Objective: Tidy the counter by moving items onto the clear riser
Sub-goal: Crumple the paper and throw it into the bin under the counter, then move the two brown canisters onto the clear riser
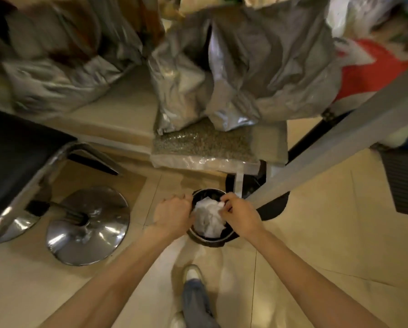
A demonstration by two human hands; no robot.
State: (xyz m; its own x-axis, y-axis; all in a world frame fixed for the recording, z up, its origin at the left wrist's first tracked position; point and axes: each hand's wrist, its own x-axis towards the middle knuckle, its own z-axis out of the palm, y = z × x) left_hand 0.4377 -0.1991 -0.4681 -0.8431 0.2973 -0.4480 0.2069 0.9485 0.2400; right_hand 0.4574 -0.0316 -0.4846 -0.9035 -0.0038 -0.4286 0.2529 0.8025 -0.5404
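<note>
— What's nearest?

— A shoe [193, 273] and a jeans leg [196, 304] on the tiled floor [316, 233], behind both hands.

— And the hands?

— The left hand [173, 215] has its grip curled shut on the left rim of a small dark bin [210, 241]. The right hand [239, 215] pinches a bit of white crumpled paper [208, 220] lying in the bin, between the two grips.

— Left of them?

— Two shiny round stool bases [87, 227] on the floor.

— Beyond?

— A clear bag of grain [204, 144], then crumpled silver bags [245, 67] on a low beige ledge [117, 110]. No clear riser shows here.
</note>
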